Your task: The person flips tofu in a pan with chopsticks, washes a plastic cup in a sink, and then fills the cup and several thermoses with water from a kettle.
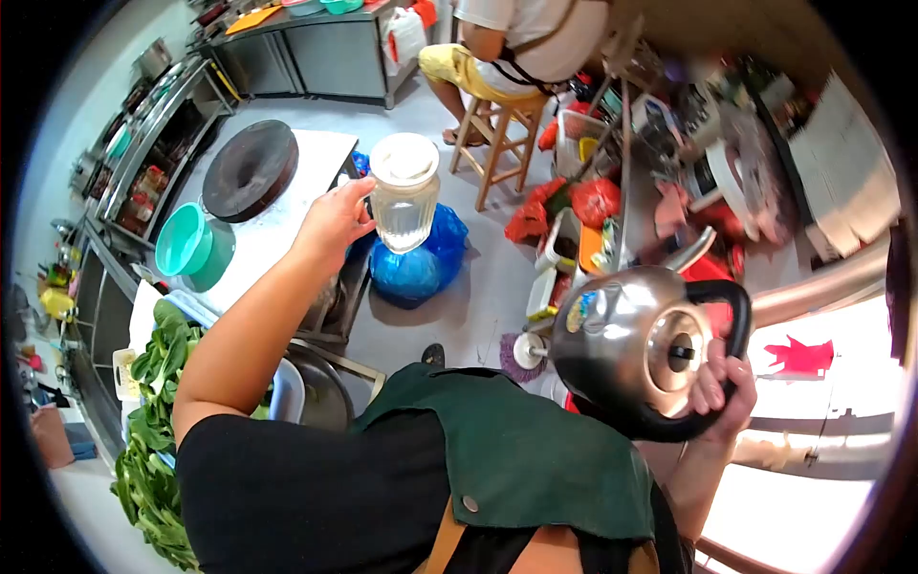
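Observation:
My left hand (335, 222) is closed on the side of a ribbed clear jar (404, 206) with a pale lid, held upright above the floor beside the white table. In my right hand (724, 387) is the black handle of a shiny steel kettle (612, 330), which is tilted, its lid knob facing me. The kettle's spout points up and away to the right. Behind the jar, a blue plastic bag (411, 268) rests on the floor.
A round dark board (251, 170) and a green bowl (184, 239) stand on the white table (320, 148). Leafy greens (158, 430) lie at the left. A person (535, 38) sits on a wooden stool (497, 143). Crates (559, 244) and red bags (595, 201) crowd the right.

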Available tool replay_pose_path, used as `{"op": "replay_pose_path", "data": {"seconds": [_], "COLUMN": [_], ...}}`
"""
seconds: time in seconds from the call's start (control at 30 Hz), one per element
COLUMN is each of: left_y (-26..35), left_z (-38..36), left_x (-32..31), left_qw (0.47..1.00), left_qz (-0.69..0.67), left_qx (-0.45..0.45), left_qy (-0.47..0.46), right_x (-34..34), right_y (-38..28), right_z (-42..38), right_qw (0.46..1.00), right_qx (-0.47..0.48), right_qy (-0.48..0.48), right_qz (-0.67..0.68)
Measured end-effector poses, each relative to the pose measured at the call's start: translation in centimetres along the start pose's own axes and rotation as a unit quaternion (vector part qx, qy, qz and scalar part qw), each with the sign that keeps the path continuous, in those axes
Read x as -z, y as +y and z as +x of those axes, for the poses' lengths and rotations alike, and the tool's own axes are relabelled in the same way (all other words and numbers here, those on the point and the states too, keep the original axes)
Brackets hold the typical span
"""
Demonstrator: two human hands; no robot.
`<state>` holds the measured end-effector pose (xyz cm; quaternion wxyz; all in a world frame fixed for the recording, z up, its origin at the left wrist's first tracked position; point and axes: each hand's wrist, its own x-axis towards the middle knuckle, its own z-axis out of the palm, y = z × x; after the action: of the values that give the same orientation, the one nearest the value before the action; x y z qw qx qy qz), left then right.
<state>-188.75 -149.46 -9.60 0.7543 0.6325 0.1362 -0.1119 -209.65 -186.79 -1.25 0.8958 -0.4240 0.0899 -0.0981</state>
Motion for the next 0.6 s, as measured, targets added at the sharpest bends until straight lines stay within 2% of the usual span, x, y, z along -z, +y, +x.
{"op": "replay_pose_path", "data": {"seconds": [0.07,0.17,0.3,0.43,0.6], "left_y": [1.3,2.4,3.6,3.1,2.3], "left_z": [1.1,1.8,2.1,2.5,4.2], "left_x": [2.5,5.7,8.8,10.4,9.4], "left_qw": [1.0,0.998,0.991,0.977,0.94], "left_qz": [-0.002,0.008,-0.012,-0.033,-0.14], "left_qx": [-0.009,-0.034,-0.04,-0.023,-0.026], "left_qy": [0.023,0.06,0.128,0.21,0.311], "right_x": [-1.7,-3.1,-6.0,-8.3,-10.7], "right_y": [2.9,7.1,12.3,16.7,21.6], "right_z": [4.6,11.7,20.4,28.0,36.0], "right_qw": [0.999,0.995,0.986,0.968,0.923], "right_qx": [-0.027,-0.103,-0.158,-0.224,-0.313], "right_qy": [0.018,-0.013,-0.043,-0.097,-0.201], "right_qz": [-0.014,-0.001,-0.039,-0.061,-0.103]}}
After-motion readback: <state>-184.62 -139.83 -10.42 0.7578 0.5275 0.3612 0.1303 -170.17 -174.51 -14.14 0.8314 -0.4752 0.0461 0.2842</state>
